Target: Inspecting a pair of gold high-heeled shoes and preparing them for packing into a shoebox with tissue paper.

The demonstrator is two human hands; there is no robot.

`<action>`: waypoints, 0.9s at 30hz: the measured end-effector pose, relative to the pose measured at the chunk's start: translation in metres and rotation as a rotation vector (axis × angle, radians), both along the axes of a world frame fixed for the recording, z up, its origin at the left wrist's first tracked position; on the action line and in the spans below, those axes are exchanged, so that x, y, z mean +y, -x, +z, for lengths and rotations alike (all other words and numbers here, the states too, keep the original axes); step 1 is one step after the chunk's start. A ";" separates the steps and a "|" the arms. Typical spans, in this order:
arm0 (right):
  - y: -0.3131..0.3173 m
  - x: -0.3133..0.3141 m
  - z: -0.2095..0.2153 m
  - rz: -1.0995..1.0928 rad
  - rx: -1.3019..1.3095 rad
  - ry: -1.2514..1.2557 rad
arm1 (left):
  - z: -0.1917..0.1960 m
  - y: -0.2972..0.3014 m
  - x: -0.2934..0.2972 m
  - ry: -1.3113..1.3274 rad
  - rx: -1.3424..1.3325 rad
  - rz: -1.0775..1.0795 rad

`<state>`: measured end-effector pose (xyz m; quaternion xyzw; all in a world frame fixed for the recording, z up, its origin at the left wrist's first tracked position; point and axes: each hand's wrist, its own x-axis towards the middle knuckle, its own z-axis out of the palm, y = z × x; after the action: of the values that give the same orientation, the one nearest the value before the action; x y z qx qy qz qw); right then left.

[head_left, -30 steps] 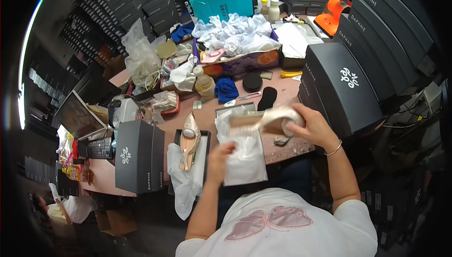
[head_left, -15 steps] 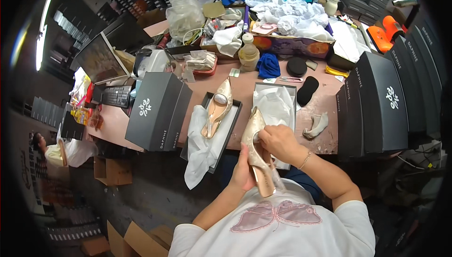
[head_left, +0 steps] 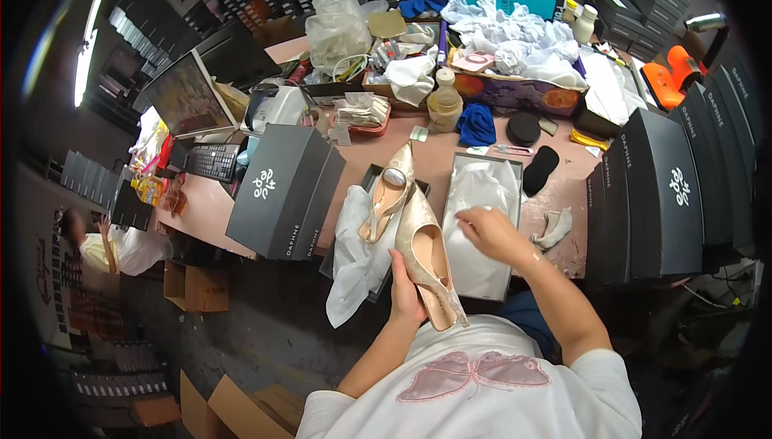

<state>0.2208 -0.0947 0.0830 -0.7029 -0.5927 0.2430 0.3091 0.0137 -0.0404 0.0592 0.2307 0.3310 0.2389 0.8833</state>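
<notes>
Head view showed the left hand [head_left: 404, 294] clenched around a gold slingback shoe [head_left: 429, 258], its long axis running near-to-far, toe pointing far. Just right of it, the right hand [head_left: 490, 230] lay released on white tissue paper [head_left: 474, 198] inside the open shoebox [head_left: 515, 167]. Its mate, the second shoe [head_left: 388, 191], rested farther left.

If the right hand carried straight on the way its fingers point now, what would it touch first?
The right hand points left across the white tissue paper in the open shoe box. It would probably meet the gold slingback shoe held by the left hand, though depth is unclear.
</notes>
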 end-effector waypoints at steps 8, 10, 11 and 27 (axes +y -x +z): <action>0.065 0.014 -0.017 0.116 0.079 -0.170 | 0.005 -0.020 -0.044 -0.133 0.011 0.018; 0.066 0.019 -0.011 0.078 0.180 -0.021 | 0.016 -0.015 -0.037 -0.121 -0.011 -0.004; 0.065 0.015 -0.001 0.100 0.187 -0.076 | 0.018 -0.014 -0.027 -0.159 0.002 -0.013; 0.086 -0.071 0.003 0.285 0.411 -0.149 | -0.003 -0.004 0.011 -0.211 0.125 -0.042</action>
<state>0.1343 -0.1660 0.0858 -0.5235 -0.6266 0.3775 0.4368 0.0175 -0.0289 0.0558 0.3439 0.3536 0.2388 0.8365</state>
